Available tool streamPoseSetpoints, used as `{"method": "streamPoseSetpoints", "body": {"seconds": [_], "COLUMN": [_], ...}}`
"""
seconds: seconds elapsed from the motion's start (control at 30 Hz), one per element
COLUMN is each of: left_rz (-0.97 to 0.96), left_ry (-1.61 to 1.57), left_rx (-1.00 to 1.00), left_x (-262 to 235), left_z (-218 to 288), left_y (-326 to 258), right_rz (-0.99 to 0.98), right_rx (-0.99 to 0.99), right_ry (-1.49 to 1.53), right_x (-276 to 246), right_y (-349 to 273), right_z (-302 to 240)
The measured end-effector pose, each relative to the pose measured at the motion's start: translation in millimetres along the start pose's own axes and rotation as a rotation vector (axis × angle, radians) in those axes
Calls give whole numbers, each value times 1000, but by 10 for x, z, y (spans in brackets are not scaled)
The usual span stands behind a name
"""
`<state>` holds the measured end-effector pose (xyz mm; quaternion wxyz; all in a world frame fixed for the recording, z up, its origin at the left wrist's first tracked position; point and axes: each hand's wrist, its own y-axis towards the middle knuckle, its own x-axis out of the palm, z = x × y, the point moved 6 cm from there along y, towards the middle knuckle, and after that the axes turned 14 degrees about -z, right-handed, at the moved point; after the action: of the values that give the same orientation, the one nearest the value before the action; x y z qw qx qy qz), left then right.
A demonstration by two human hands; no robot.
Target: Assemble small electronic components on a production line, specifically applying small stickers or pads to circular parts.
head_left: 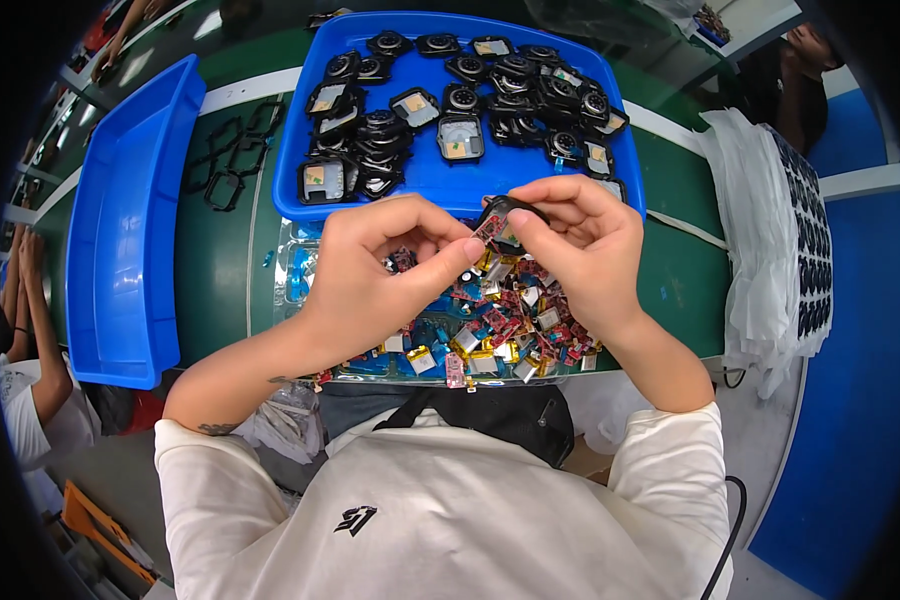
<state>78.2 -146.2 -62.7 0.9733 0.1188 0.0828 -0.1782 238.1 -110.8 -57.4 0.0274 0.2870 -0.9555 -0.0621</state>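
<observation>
Held up in front of me, a black smartwatch case (518, 208) is pinched between the thumb and fingers of my right hand (595, 250). My left hand (370, 262) grips a small red circuit board (490, 229) between thumb and forefinger, right beside the case. Whether the board is still joined to the case is hard to see. Beneath both hands lies a heap of red boards, silver and yellow battery cells and blue film (505, 335) on a clear plastic tray. Just beyond, a blue tray (425, 182) holds many black watch cases, some showing their insides.
A second blue tray (130, 230) stands at the left on the green table (220, 285). Black frames (228, 185) lie between the trays. At the right hangs a stack of white sheets (745, 220) beside rows of black parts (810, 245). Other people are at the left and upper right.
</observation>
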Motion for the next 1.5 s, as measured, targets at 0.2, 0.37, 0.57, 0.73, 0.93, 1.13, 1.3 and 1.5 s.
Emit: {"method": "streamPoseSetpoints", "body": {"seconds": [0.2,0.37,0.57,0.73,0.93,1.13,1.3,1.5], "left_rz": [-43,36,36,20,9,3,9,29], "left_ry": [-434,-396,-330,-313,-277,-136,-151,-225], "left_rx": [-147,-202,-209,-159,-78,-71,-34,11], "left_x": [72,15,31,-12,5,-36,-27,-80], "left_z": [-146,-154,-166,-178,-114,-108,-106,-122], "left_y": [17,28,5,-36,-10,56,96,96], "right_rz": [6,-52,-82,-51,431,613,580,49], "right_rx": [-39,-110,20,-50,117,470,506,-164], "right_ry": [-164,-65,-82,-204,-454,-544,-1192,-782], "right_x": [33,70,97,-404,-2479,-3869,-3835,-1459], "right_y": [-60,-60,-70,435,1180,1068,1105,798], "right_z": [-37,-41,-10,-318,-139,536,363,-352]}}
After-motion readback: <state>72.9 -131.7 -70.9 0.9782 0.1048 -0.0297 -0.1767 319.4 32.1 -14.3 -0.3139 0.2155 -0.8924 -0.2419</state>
